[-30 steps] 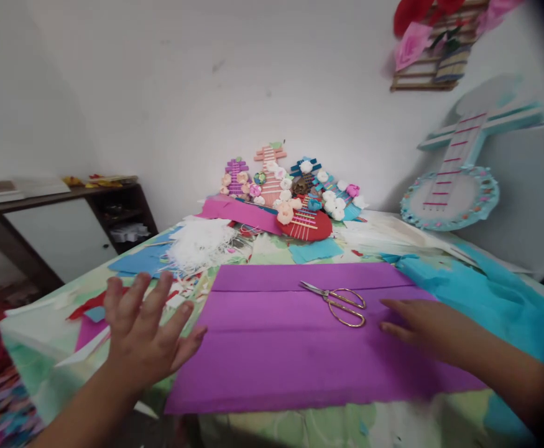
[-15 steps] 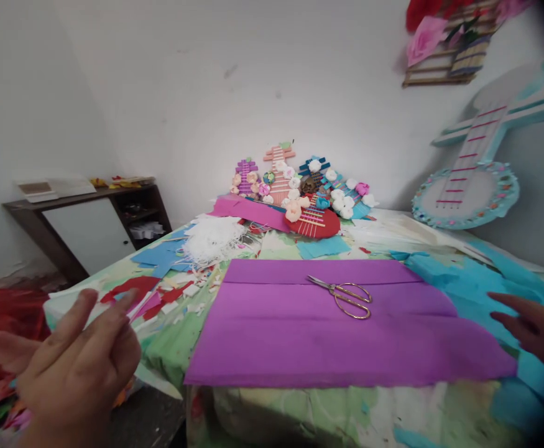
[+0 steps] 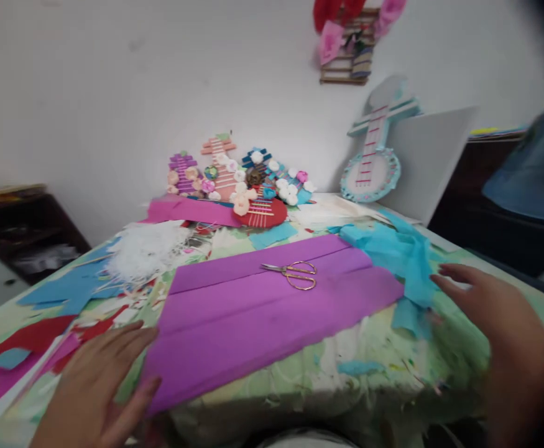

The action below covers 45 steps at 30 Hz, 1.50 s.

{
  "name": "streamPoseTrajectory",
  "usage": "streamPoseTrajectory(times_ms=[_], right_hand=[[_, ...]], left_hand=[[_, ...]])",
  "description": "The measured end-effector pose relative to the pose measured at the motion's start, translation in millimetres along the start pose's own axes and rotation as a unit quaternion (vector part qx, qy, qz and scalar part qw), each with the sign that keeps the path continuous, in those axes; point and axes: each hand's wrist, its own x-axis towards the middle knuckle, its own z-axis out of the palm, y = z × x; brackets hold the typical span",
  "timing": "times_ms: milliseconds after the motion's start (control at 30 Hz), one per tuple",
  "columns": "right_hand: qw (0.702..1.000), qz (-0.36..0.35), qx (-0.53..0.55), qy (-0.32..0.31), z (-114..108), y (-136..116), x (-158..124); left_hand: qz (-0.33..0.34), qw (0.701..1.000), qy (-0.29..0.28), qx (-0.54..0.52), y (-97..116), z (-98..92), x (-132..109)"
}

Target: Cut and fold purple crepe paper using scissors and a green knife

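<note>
A wide purple sheet of what looks like crepe paper (image 3: 253, 330) lies across the table, with folds or seams along its length. Scissors (image 3: 295, 274) with gold-coloured handles rest on it, blades pointing left. My left hand (image 3: 99, 379) is open at the sheet's left end, fingers stretched over or onto its edge; I cannot tell if they press on it. Off the sheet's right end, my right hand (image 3: 495, 305) is held open with finger and thumb apart. Crumpled turquoise paper (image 3: 411, 255) lies beside its fingertips. Neither hand holds anything.
Small stick-and-flower instrument crafts (image 3: 220, 168) stand against the wall, behind a pink strip (image 3: 192, 211). White shredded strands (image 3: 141, 249), blue sheets (image 3: 66, 286) and red scraps (image 3: 33, 336) cover the left side. A larger turquoise guitar craft (image 3: 369, 168) leans at the back right.
The view has turned to the right. My left hand has come from beside the table to the purple sheet's left end, its fingers straightening. My right hand shows more fully.
</note>
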Motion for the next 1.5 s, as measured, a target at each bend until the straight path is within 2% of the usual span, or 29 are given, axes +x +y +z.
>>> streamPoseTrajectory(times_ms=[67,167,267,367,467,500,567,600,700,767,867,933,1000,1100,1233,1333,1433,1500], right_hand=[[0.996,-0.005,0.005,-0.085,-6,-9,2],[0.988,-0.002,0.024,-0.15,-4,-22,2],[0.988,0.006,0.035,-0.153,-2,-24,-4],[0.994,0.012,0.026,-0.105,-9,-35,-3],[0.996,-0.035,0.052,-0.068,-16,-75,10],[0.991,-0.086,0.069,-0.08,-15,-95,15],[0.955,-0.233,0.089,-0.16,-11,-137,26],[0.943,-0.269,0.075,-0.18,-6,-157,31],[0.922,-0.316,0.06,-0.216,11,-202,43],[0.909,-0.335,0.051,-0.241,22,-218,48],[0.906,-0.343,0.029,-0.248,32,-229,50],[0.911,-0.336,0.012,-0.237,35,-233,48],[0.915,-0.33,-0.006,-0.233,35,-239,45],[0.913,-0.324,-0.032,-0.245,34,-245,47],[0.91,-0.321,-0.038,-0.26,29,-244,63],[0.917,-0.31,-0.02,-0.249,14,-234,61],[0.915,-0.318,0.033,-0.245,-15,-223,26],[0.91,-0.342,0.109,-0.207,-32,-214,-7]], left_hand=[[0.044,0.997,-0.053,-0.029,8,9.9,5],[0.088,0.99,-0.108,-0.02,15,27.9,0],[0.1,0.984,-0.147,-0.006,15,40.5,-13],[0.101,0.982,-0.16,0.0,14,39.6,-18],[0.093,0.982,-0.167,-0.009,19,31.2,-13],[0.087,0.982,-0.17,-0.016,22,28.4,-11],[0.076,0.982,-0.169,-0.032,28,23.2,-6],[0.074,0.983,-0.163,-0.042,32,20.5,-4],[0.079,0.983,-0.144,-0.085,42,9.0,2],[0.094,0.974,-0.167,-0.123,50,-1.9,10],[0.125,0.948,-0.247,-0.156,60,-16.5,34],[0.135,0.935,-0.289,-0.157,65,-17.7,57],[0.129,0.928,-0.32,-0.141,67,-8.9,80],[0.103,0.927,-0.342,-0.119,69,16.9,100],[0.103,0.917,-0.358,-0.144,69,45.2,100],[0.101,0.916,-0.358,-0.151,69,50.2,96],[0.099,0.915,-0.361,-0.147,69,49.3,96],[0.105,0.916,-0.357,-0.148,67,49.5,97]])
